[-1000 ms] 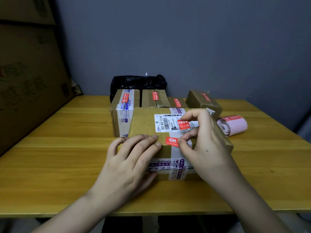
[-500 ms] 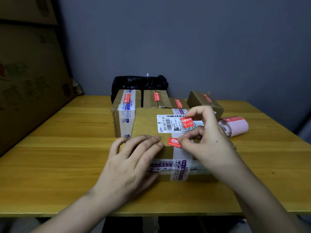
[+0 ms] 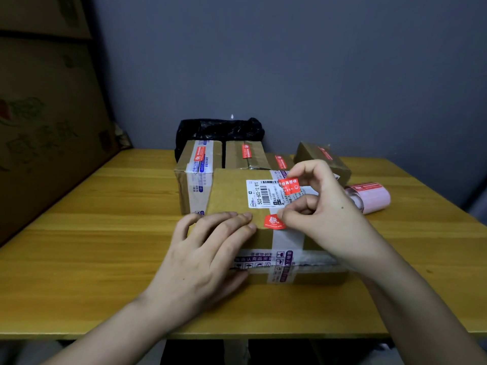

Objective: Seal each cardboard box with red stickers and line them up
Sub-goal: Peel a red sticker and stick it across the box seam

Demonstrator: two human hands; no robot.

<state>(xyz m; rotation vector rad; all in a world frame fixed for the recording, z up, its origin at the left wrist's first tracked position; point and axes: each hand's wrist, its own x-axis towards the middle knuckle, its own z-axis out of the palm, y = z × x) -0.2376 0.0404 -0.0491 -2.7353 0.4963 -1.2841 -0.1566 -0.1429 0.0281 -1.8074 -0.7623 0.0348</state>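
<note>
Four stickered boxes (image 3: 243,155) are lined up at frame centre; the front box (image 3: 232,196) is steadied by the flat, open left hand (image 3: 208,256) while a red sticker (image 3: 289,186) is pinched in the right hand (image 3: 326,214), half applied.

boxes (image 3: 232,196): 5 | sticker roll (image 3: 373,197): 1 | black bag (image 3: 218,129): 1 | hands (image 3: 200,259): 2

The white shipping label (image 3: 274,193) on top of the nearest cardboard box (image 3: 232,196) reads "502-602-12 815" beside a barcode. The red sticker (image 3: 290,186) over the label carries white Chinese characters "好再签收". The purple tape print (image 3: 261,259) is only partly legible.
</note>
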